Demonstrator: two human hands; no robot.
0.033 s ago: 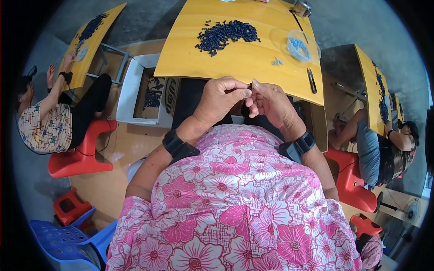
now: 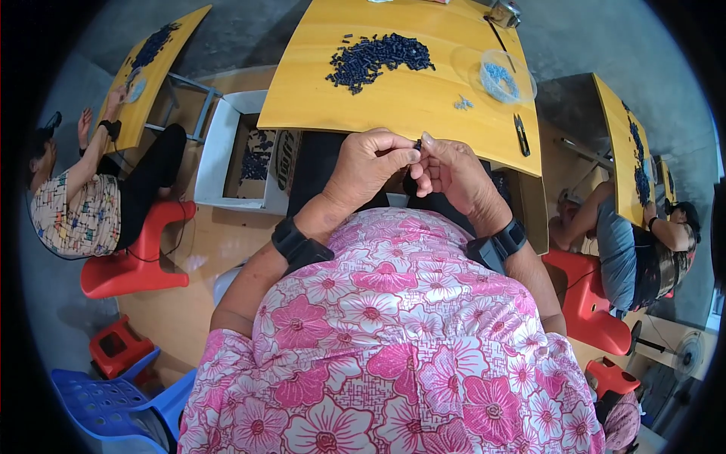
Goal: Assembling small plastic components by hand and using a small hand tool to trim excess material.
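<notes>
My left hand [image 2: 370, 165] and my right hand [image 2: 456, 172] meet in front of the near table edge, fingertips almost touching. Between them they pinch a small black piece [image 2: 418, 144], short and tube-like, mostly hidden by the thumbs and fingers. Beyond them on the yellow table [image 2: 318, 106] lies a heap of similar small dark pieces [image 2: 382, 60]. Right of the heap are a clear round tub [image 2: 508, 97] holding tiny light-blue parts and a little cluster of such parts [image 2: 463, 103]. Black-handled thread snips [image 2: 522, 136] rest close to the right table edge.
An open white carton [image 2: 219, 163] with dark pieces inside stands below the table's left side. A metal canister [image 2: 505, 13] sits at the far right corner beside a thin dark rod [image 2: 501, 45]. Co-workers sit at yellow tables left [image 2: 79, 189] and right [image 2: 658, 250]. A blue chair [image 2: 98, 405] is behind left.
</notes>
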